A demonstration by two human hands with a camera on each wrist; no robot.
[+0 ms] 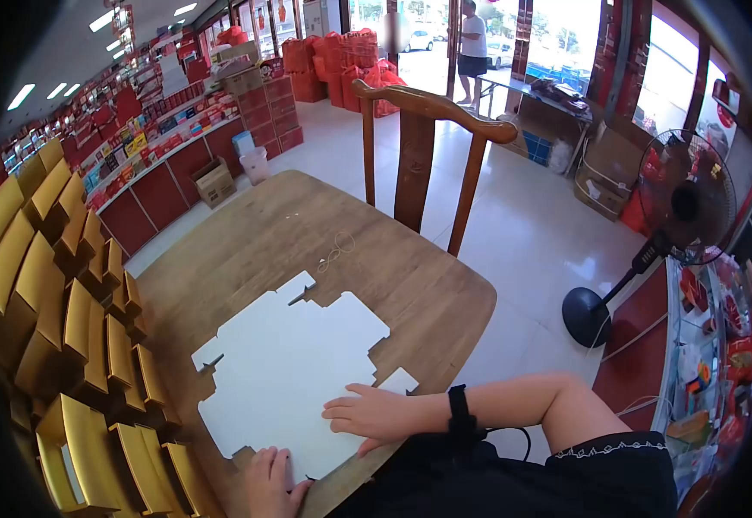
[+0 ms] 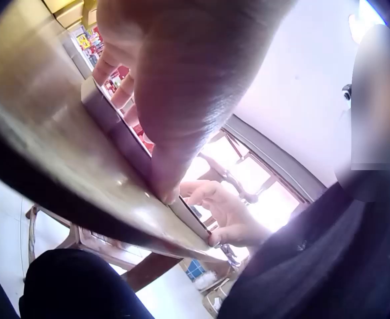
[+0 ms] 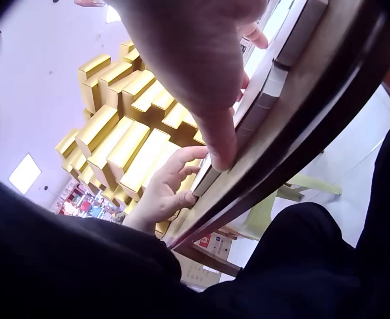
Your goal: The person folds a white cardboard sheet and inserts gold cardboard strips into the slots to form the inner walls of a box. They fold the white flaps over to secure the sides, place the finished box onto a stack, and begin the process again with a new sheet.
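Note:
A white die-cut cardboard box blank lies on the wooden table, with notched edges and slotted tabs on its far and left sides. Its near edge shows as a raised strip in the left wrist view. My left hand grips this near edge toward the left, fingers over the top and thumb on the outer side. Further right, my right hand holds the same edge, its fingers reaching over the white surface and its thumb against the outside. Both palms face the board and are mostly hidden from above.
Gold boxes are stacked along the table's left side. A loose string lies on the table. Beyond it stand a wooden chair, a floor fan at right and a person by the doorway.

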